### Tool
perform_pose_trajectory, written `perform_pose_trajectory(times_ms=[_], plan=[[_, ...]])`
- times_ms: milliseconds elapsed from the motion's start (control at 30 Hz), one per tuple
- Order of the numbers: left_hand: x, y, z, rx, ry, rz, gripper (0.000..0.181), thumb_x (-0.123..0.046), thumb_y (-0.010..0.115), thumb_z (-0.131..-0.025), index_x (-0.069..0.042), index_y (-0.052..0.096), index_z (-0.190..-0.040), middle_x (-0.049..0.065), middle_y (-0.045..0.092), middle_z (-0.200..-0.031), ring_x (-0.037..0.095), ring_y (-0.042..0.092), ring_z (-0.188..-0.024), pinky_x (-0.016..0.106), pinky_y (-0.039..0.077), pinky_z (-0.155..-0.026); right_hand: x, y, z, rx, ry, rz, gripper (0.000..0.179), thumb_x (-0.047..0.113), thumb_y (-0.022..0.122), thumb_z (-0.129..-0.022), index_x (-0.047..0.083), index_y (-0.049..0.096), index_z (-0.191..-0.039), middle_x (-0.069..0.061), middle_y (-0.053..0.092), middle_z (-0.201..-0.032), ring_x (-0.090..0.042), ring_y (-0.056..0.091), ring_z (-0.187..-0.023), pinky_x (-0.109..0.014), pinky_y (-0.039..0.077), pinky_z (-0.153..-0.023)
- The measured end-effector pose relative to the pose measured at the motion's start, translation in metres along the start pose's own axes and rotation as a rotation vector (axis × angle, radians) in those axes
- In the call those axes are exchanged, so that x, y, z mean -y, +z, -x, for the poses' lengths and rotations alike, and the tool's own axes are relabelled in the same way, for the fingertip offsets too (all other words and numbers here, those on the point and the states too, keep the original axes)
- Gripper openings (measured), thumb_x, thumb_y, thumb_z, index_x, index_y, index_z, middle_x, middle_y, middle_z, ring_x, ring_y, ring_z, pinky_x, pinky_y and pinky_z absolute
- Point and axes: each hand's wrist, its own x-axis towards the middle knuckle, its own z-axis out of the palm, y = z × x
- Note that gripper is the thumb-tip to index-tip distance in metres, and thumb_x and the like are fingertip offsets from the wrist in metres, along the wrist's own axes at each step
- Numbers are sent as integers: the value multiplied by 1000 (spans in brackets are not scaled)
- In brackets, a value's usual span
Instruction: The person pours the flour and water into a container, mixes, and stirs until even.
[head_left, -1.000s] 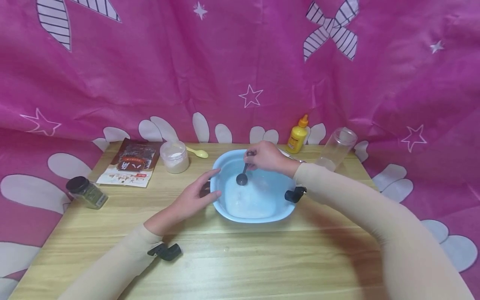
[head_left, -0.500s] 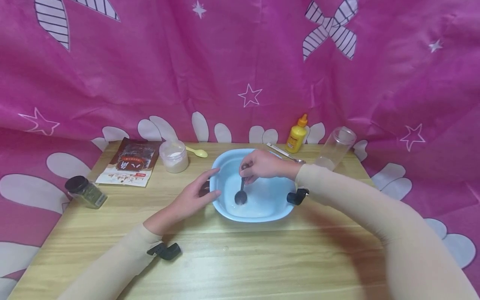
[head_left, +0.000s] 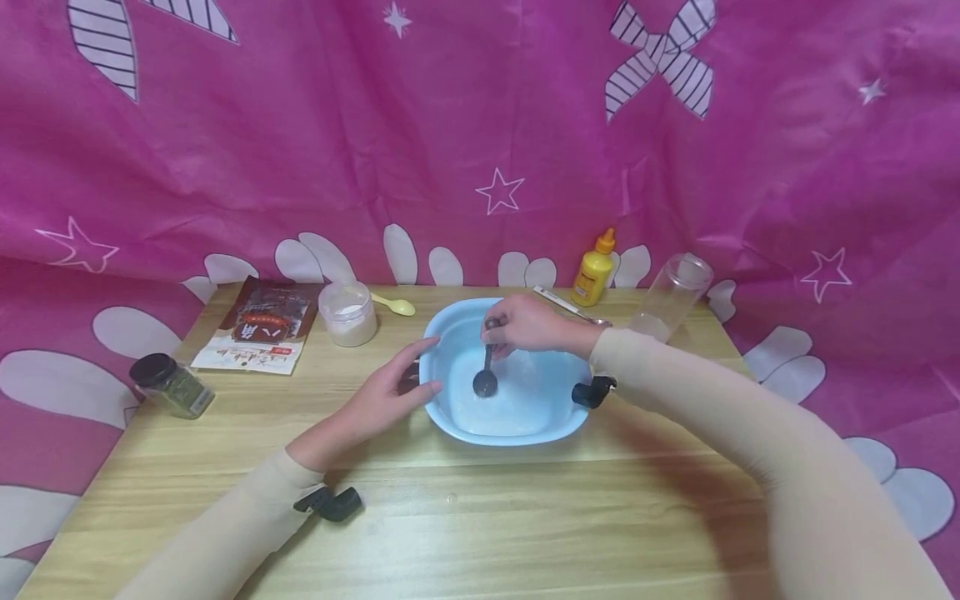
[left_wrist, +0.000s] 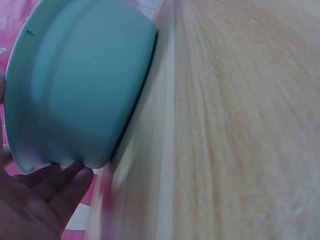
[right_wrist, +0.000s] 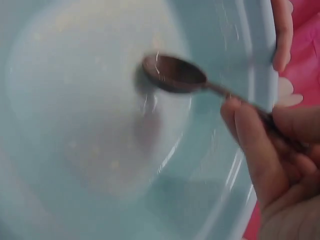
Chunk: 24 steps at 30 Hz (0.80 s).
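Observation:
A light-blue plastic basin (head_left: 510, 439) stands on the wooden table with cloudy, whitish liquid in it. My left hand (head_left: 382, 396) holds the basin's left side. Its thumb and forefinger reach over the rim, and the other fingers (left_wrist: 67, 187) lie against the outer wall. My right hand (head_left: 528, 323) pinches the handle of a dark spoon (head_left: 485, 383) between thumb and fingers. In the right wrist view the spoon's bowl (right_wrist: 175, 74) is tilted just at or above the liquid; I cannot tell whether it touches.
To the left are a black-lidded spice jar (head_left: 174, 386), a brown-and-white packet (head_left: 262, 327), a clear tub of white powder (head_left: 348, 313) and a yellow spoon (head_left: 397, 306). Behind the basin to the right are a yellow bottle (head_left: 593, 271), a metal spoon (head_left: 566, 305) and a clear jar (head_left: 675, 293).
My right hand first brought the spoon down toward the basin's near side, then lifted it slightly back. The left hand keeps its hold on the basin.

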Motion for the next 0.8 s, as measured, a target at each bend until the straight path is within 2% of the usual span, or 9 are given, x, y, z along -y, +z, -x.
perform_pose_trajectory(times_ms=[67, 133, 300, 367, 433, 567, 633, 700, 800], plan=[[-1, 0, 0, -1, -2, -3, 71, -17, 73, -108, -8, 40, -171, 29, 50, -164, 50, 61, -142, 51, 57, -114, -2, -2, 0, -71, 24, 58, 14, 13, 74, -108, 1, 80, -111, -4, 80, -91, -14, 81, -83, -28, 69, -81], [-1, 0, 0, -1, -4, -5, 72, -17, 74, -108, -8, 40, -171, 29, 50, -165, 49, 61, -142, 52, 57, -114, -2, -5, 1, -92, 53, 82, 13, 12, 74, -107, 1, 80, -111, -4, 79, -91, -13, 81, -81, -28, 69, -80], [0, 1, -1, 1, 4, -10, 71, -17, 73, -109, -8, 40, -171, 29, 49, -165, 50, 61, -142, 52, 57, -115, -1, -6, 3, 54, 69, -50, 20, 12, 75, -107, -5, 79, -117, -10, 80, -96, -21, 84, -88, -32, 70, -85], [1, 1, -1, 0, 5, -10, 70, -17, 73, -109, -8, 40, -171, 30, 49, -165, 50, 60, -142, 51, 57, -115, 0, -4, 1, 76, 64, -90, 21, 14, 75, -108, -4, 78, -119, -10, 81, -97, -21, 84, -91, -33, 70, -87], [1, 1, 0, -1, 2, -8, 71, -17, 73, -109, -8, 40, -171, 30, 49, -165, 50, 60, -143, 52, 56, -115, 0, -2, -2, 34, 61, -81, 19, 15, 75, -108, -2, 79, -116, -8, 82, -96, -19, 83, -90, -32, 69, -87], [-1, 1, 1, 3, -14, -3, 72, -18, 74, -108, -9, 40, -171, 27, 47, -168, 49, 59, -145, 51, 55, -116, -2, -1, -7, -127, 84, -5, 14, 14, 75, -108, 2, 80, -111, -5, 81, -91, -15, 82, -84, -30, 69, -85], [-1, 0, 1, 5, -19, -2, 72, -18, 74, -108, -10, 40, -171, 26, 46, -169, 48, 58, -146, 50, 55, -117, -3, -2, -8, -167, 99, 2, 13, 14, 75, -108, 3, 80, -111, -5, 81, -91, -15, 82, -84, -30, 69, -85], [-1, 0, 0, 7, -23, 0, 73, -19, 74, -108, -11, 40, -172, 25, 46, -169, 48, 58, -146, 50, 55, -117, -2, -2, -8, -146, 94, -28, 16, 15, 76, -108, 1, 80, -115, -5, 82, -94, -18, 83, -88, -31, 68, -88], [-1, 0, 0, 8, -15, 4, 72, -18, 74, -108, -10, 40, -172, 26, 47, -169, 48, 58, -146, 50, 55, -117, -1, -2, -6, -64, 64, -64, 19, 16, 76, -108, -1, 80, -116, -6, 82, -96, -21, 84, -91, -31, 69, -88]])
